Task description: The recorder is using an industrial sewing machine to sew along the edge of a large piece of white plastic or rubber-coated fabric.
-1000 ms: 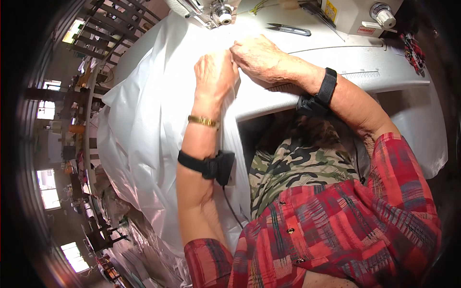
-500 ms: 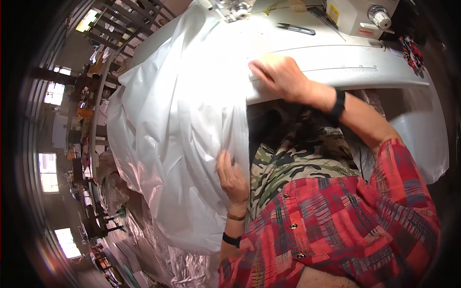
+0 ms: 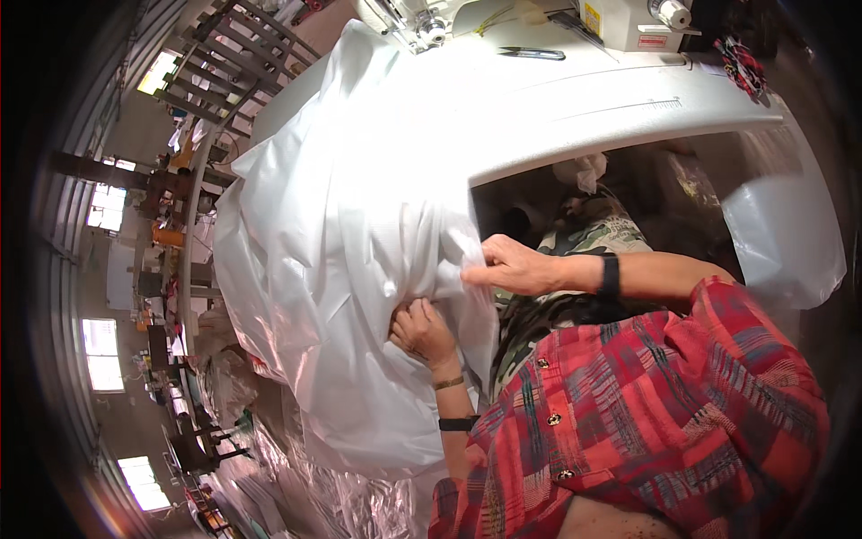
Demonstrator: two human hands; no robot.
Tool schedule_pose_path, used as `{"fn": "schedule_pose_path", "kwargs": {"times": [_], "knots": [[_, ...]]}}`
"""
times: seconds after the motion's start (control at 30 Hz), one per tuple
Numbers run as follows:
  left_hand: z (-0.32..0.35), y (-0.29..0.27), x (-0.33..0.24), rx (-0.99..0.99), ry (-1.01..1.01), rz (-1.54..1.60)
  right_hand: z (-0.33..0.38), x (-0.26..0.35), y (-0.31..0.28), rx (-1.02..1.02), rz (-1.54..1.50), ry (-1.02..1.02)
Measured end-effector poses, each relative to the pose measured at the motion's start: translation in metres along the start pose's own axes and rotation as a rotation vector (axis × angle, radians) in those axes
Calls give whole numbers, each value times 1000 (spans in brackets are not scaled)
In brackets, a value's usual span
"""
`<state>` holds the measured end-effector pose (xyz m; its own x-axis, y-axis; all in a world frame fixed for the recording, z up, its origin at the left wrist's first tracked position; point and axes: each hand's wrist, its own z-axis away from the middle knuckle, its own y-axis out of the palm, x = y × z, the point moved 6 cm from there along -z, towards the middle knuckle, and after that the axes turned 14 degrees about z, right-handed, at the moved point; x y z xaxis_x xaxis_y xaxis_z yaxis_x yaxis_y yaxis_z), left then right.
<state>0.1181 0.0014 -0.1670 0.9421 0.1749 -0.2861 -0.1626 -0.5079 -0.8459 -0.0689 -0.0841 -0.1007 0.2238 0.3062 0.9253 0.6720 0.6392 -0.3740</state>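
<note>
A large sheet of thin silvery-white fabric (image 3: 314, 269) drapes over the table edge and hangs down in loose folds. My left hand (image 3: 424, 334) is closed on a bunched fold of it, low on the hanging part. Just above and to its right, my right hand (image 3: 516, 267) pinches the fabric's right edge, which bends between the two hands. The upper end of the sheet runs up beside the needle area of a sewing machine (image 3: 429, 29). Strong glare washes out the cloth's middle.
On the white tabletop (image 3: 611, 108) lie a dark slim cutter (image 3: 532, 53) and some yellowish threads (image 3: 503, 16). The machine's body with a knob (image 3: 669, 13) stands at the top right. A bundle of red and black cloth (image 3: 742, 67) hangs at the table's right end.
My right hand has come down from the tabletop to the fabric's edge and taken hold of it. My left hand's fingers have closed on the cloth, gathering it into folds. The view has shifted slightly.
</note>
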Motion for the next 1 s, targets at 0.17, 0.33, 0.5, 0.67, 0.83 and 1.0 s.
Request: {"fn": "schedule_pose_path", "kwargs": {"times": [0.17, 0.33, 0.5, 0.67, 0.83, 1.0], "knots": [[6, -5, 0, -123, 74, 84, 58, -17, -46, 0, -111, -26], [-3, 14, 6, -89, 90, 20, 80, -90, -72, -281, 49, 441], [9, -34, 17, 63, -93, 654, 93, -32, -89, -493, 635, 96], [18, -137, -6, -75, -456, 1529, 68, 34, -73, -517, 552, -265], [-7, -166, -45, -27, -492, 1679, 21, 31, -17, 105, -294, -49], [-2, -156, -25, -53, -589, 1681, 6, 28, 29, 200, -868, 61]]}}
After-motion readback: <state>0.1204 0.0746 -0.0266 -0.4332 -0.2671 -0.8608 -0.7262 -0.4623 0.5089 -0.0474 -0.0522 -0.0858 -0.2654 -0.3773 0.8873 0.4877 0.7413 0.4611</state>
